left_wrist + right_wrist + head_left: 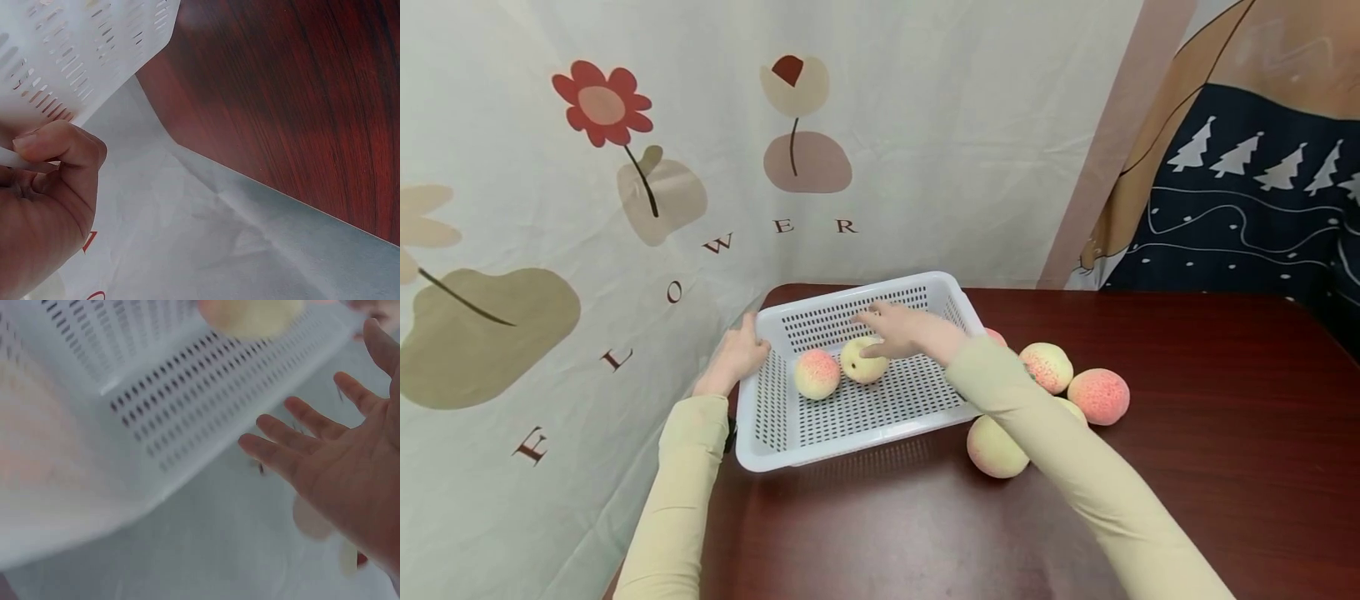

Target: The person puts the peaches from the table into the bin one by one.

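Hovering over the basket (880,436), the right hand (901,330) has an empty grip with its fingers spread; the pale peach (858,370) lies just under its thumb, a little to the left. Of the two hands, this one is nearer. The pale peach sits on the basket's floor, just beside the pink-tinged peach (817,374). The left hand's (737,357) grip pinches the basket's left rim. Being round, the pale peach shows no clear long axis; its dark dimple faces the person. The basket's long axis runs left to right, right end angled away.
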The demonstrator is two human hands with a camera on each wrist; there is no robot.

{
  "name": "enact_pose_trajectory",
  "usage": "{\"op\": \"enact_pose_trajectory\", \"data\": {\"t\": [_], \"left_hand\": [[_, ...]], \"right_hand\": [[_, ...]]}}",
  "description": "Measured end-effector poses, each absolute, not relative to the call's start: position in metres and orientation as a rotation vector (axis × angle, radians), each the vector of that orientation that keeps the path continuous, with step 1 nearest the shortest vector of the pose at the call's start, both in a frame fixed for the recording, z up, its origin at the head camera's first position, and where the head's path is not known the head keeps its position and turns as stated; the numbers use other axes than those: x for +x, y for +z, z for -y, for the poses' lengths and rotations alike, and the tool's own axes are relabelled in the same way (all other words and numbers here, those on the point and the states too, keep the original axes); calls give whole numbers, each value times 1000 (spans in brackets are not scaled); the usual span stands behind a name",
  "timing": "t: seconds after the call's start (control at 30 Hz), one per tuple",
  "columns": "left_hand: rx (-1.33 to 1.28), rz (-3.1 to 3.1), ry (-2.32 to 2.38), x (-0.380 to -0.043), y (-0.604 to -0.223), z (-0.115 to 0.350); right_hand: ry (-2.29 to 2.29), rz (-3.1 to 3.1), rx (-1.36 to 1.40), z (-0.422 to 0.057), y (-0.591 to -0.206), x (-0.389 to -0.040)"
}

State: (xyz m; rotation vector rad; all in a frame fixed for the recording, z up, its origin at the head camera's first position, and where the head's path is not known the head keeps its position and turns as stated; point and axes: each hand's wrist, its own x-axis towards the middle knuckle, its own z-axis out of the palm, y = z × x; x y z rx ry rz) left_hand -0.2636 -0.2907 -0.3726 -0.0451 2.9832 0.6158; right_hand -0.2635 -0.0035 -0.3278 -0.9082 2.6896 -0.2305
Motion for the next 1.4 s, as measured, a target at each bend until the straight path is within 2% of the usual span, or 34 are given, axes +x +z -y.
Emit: {"op": "enact_pose_trajectory", "data": {"t": [0.33,0.6,0.83,1.07,1.4], "left_hand": [[-88,-2967,608,-264,-373,288],[-79,-2970,615,-265,-373,289],[-94,-2967,608,-265,-374,288],[-82,-2966,625,-266,-375,291],[-77,-2963,627,-266,-374,288]], "right_hand": [[-413,-2810,-849,-86,-308,-242],[-496,-2887,-733,-160,-322,-222],[-492,-2916,-620,-214,-349,-204],[-577,-2880,-445,-247,-374,-192],[-618,-2890,-379,-263,-398,-188]]}}
